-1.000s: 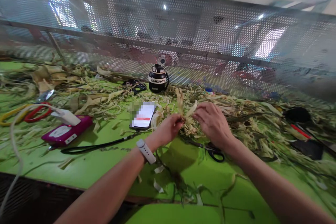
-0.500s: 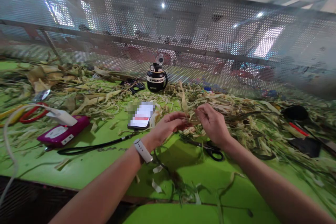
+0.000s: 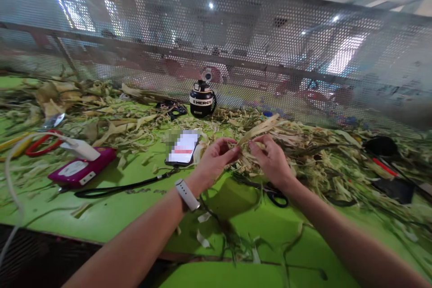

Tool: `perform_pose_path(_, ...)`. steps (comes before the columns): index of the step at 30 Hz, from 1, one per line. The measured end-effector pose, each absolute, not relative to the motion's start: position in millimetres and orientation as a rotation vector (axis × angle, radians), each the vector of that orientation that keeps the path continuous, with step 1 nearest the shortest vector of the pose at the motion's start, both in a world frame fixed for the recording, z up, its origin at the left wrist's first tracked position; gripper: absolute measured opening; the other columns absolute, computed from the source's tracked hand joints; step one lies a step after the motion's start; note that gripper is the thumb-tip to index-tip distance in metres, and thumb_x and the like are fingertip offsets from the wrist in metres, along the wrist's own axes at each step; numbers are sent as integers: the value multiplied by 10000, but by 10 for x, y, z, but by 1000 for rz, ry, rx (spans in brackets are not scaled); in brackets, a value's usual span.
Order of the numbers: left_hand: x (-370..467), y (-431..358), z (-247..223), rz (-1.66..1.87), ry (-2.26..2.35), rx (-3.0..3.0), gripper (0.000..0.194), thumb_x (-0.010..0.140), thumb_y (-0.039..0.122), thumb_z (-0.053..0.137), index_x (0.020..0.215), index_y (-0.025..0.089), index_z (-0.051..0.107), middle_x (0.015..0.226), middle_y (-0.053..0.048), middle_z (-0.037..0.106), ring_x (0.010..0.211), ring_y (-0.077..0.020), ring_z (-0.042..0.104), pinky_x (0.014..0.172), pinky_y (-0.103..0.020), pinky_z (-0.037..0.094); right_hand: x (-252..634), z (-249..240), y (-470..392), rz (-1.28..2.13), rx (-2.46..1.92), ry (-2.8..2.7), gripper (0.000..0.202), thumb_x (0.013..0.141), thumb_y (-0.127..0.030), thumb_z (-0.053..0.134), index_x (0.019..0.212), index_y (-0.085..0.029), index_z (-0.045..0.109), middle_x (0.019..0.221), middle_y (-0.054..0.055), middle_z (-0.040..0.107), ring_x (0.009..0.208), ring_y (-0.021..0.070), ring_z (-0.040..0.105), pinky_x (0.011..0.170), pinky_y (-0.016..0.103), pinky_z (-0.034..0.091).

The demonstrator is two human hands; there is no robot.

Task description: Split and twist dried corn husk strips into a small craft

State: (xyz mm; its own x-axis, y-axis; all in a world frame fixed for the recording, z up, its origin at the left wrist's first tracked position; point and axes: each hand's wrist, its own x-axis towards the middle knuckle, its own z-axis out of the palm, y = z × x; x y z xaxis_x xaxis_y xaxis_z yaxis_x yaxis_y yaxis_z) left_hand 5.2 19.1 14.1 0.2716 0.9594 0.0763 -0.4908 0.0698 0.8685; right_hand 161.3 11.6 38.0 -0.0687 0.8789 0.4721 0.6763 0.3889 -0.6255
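A pale dried husk strip (image 3: 258, 129) slants up to the right from between my hands. My left hand (image 3: 218, 157), with a white watch band on its wrist, pinches the strip's lower end between thumb and fingers. Close beside it, my right hand (image 3: 270, 158) is closed with its thumb and fingertips on the husk material. Below the right hand lie black-handled scissors (image 3: 277, 197), partly hidden by the hand. Loose husk strips (image 3: 327, 168) are heaped around and behind both hands.
A phone (image 3: 183, 147) with a black strap lies left of my hands on the green table (image 3: 135, 209). Behind stands a black bottle (image 3: 201, 100) with its lid up. Further left are a purple power bank (image 3: 83, 168) and red-handled scissors (image 3: 42, 144). A perforated screen (image 3: 236, 49) rises behind.
The husk strip stood nearly upright before and now leans to the right. My left hand has turned slightly and its fingers have curled up more; both hands remain close together.
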Motion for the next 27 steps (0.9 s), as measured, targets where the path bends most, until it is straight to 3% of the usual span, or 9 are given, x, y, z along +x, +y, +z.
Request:
perform_pose_path(3, 37, 200, 158, 1196, 657, 1023, 309, 638, 281, 737, 839, 155, 540, 688, 47, 591, 624, -64, 560, 677, -229, 483, 1642, 381, 172, 388, -1299, -1740, 268, 814, -435, 504, 865, -173, 524, 816, 42, 615, 683, 153, 565, 589, 251, 433)
perform_pose_path(7, 26, 189, 177, 1191, 661, 999, 291, 655, 277, 723, 838, 164, 528, 731, 33, 579, 658, -76, 566, 676, -238, 492, 1686, 370, 215, 453, -1304, -1668, 320, 805, -449, 514, 980, -184, 474, 726, 20, 597, 594, 154, 561, 561, 280, 450)
perform_pose_path(12, -19, 196, 195, 1206, 650, 884, 256, 672, 245, 699, 873, 191, 550, 814, 14, 555, 694, -79, 552, 637, -210, 483, 1671, 370, 161, 398, -1301, -1666, 373, 805, -421, 538, 1078, -187, 439, 875, 88, 645, 789, 216, 628, 718, 355, 482)
perform_pose_path(19, -18, 240, 178, 1271, 786, 1037, 177, 749, 226, 597, 910, 192, 531, 785, 23, 547, 673, -78, 516, 595, -193, 411, 1543, 279, 113, 852, -1213, -1643, 561, 827, -385, 521, 1284, -152, 296, 721, 38, 679, 612, 194, 656, 616, 340, 518)
perform_pose_path(24, 4, 292, 98, 1395, 943, 1357, 177, 788, 252, 549, 936, 172, 493, 788, 6, 554, 712, -112, 521, 670, -250, 432, 1506, 314, 3, 637, -1216, -1735, 612, 864, -352, 474, 1369, -147, 195, 731, 35, 660, 593, 185, 633, 610, 333, 510)
perform_pose_path(27, -7, 310, 58, 1448, 994, 1457, 165, 786, 261, 545, 916, 175, 489, 789, -4, 562, 732, -129, 533, 681, -265, 433, 1509, 300, -39, 198, -1226, -2047, 473, 899, -310, 426, 1340, -192, 301, 817, 52, 679, 741, 209, 638, 727, 353, 473)
